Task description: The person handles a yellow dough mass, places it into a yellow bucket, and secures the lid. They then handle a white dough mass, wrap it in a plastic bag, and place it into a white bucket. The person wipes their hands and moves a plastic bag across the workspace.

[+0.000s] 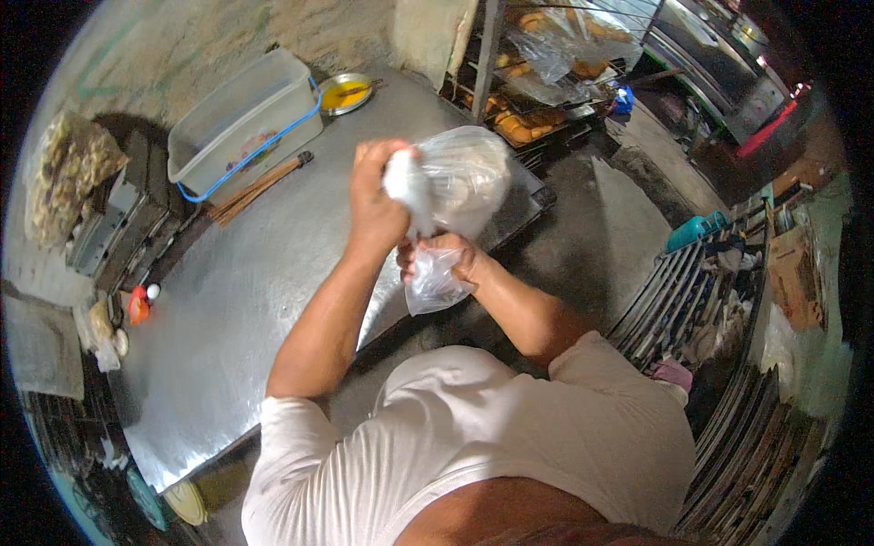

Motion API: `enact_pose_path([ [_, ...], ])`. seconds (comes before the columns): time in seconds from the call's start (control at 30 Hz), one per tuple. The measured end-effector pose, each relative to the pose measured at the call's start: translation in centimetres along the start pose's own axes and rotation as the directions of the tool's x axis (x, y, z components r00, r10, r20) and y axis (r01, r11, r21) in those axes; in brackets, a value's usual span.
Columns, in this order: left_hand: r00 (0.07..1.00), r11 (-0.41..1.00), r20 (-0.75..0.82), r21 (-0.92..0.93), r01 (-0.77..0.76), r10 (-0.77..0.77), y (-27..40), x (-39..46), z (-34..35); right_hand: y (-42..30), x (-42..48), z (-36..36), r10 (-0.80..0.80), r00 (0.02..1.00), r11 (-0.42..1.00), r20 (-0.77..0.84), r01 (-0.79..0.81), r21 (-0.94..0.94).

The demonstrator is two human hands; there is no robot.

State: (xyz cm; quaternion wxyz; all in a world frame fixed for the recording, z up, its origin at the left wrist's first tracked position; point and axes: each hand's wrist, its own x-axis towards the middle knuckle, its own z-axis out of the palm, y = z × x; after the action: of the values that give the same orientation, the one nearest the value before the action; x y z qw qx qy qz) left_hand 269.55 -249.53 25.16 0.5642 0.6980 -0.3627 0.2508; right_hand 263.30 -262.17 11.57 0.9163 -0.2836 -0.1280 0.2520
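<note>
A clear plastic bag (471, 179) with pale contents, too blurred to name, is held up over the metal-topped table (239, 300). My right hand (447, 256) is closed around the bag's gathered plastic, and a loose end of clear film (437, 283) hangs below it. Just above and to the left, my left hand (377, 198) grips a blurred white bundle (404, 181) against the side of the bag. Whether that bundle is part of the bag or a separate thing, I cannot tell.
By the wall stand a translucent plastic bin (239, 123) with a blue handle, a metal bowl (347, 94) of yellow liquid, and a bundle of sticks (263, 188). An egg (153, 291) lies at left. A rack of bread (526, 126) stands beyond the table's far corner.
</note>
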Motion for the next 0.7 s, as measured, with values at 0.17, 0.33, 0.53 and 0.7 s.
enact_pose_path([
  [0.17,0.649,0.646,0.649,-0.304,0.7,-0.398,-2.0,-4.0,-3.8,-6.6,1.6,-1.1,0.148,0.986,0.719,-0.08,-0.163,-0.676],
  [0.33,0.77,0.916,0.614,0.387,-0.104,-0.172,-4.9,-8.3,-5.9,-6.7,6.3,-0.6,0.189,0.891,0.255,-0.414,-0.451,-0.855],
  [0.53,0.866,0.88,0.268,0.349,0.321,-0.422,-6.3,-11.7,-5.3,-2.0,4.9,0.1,0.337,0.8,0.919,-0.496,-0.394,-0.009],
  [0.7,0.921,0.927,0.111,0.074,0.368,-0.375,-11.1,-15.1,-7.5,3.6,6.7,0.9,-0.007,0.948,0.978,-0.32,-0.06,-0.199],
])
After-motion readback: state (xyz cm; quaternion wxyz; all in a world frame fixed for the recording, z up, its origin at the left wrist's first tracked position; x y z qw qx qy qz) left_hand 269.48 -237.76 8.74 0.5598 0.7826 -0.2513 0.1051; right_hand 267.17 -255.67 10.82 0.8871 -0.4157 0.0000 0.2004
